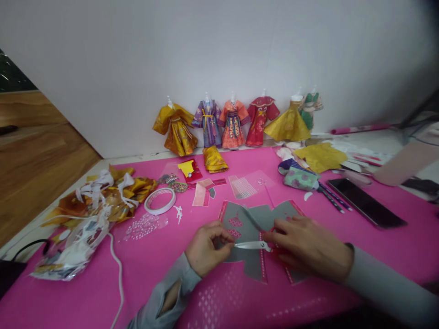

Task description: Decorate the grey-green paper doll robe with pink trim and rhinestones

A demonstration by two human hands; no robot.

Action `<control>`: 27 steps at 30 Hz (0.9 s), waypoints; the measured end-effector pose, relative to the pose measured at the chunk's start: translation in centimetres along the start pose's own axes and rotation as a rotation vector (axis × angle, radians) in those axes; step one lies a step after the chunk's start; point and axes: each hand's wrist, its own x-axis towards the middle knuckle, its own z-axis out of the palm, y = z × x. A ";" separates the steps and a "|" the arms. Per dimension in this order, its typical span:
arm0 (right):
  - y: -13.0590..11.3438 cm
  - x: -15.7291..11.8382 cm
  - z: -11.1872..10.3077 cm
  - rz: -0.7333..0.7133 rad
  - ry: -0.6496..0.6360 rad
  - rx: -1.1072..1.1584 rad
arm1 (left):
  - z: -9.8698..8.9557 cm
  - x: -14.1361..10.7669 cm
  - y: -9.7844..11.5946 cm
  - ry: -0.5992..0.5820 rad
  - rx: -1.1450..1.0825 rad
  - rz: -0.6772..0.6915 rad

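My right hand (305,244) grips red-handled scissors (252,245), blades pointing left. Their tips reach the fingers of my left hand (211,246), which is closed in a pinch; whatever lies between thumb and finger is too small to make out. Beneath both hands spreads a grey garment-shaped piece (253,265) with pink patterned edging. Pink patterned motifs show on its left part, beside my left fingers. Part of the piece is hidden under my right hand.
Several doll dresses, among them a red dress (262,121), stand along the wall. Left lie a tape roll (148,206), fabric scraps (137,186), a plastic bag (65,258) and a white cable (120,278). Right are a phone (366,202), pencils (334,199) and a floral pouch (300,178).
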 end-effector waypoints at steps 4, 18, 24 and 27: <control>0.0 0.0 0.1 0.005 -0.006 -0.001 | 0.1 0.1 -0.2 0.003 0.003 0.005; 0.0 0.0 0.0 -0.011 0.031 0.021 | 0.0 0.0 0.0 0.017 0.006 -0.014; 0.0 0.0 0.1 -0.007 0.005 0.007 | 0.0 0.1 0.0 0.007 0.007 -0.017; -0.1 0.1 0.0 0.002 0.000 -0.002 | 0.0 0.0 -0.1 0.010 0.009 -0.016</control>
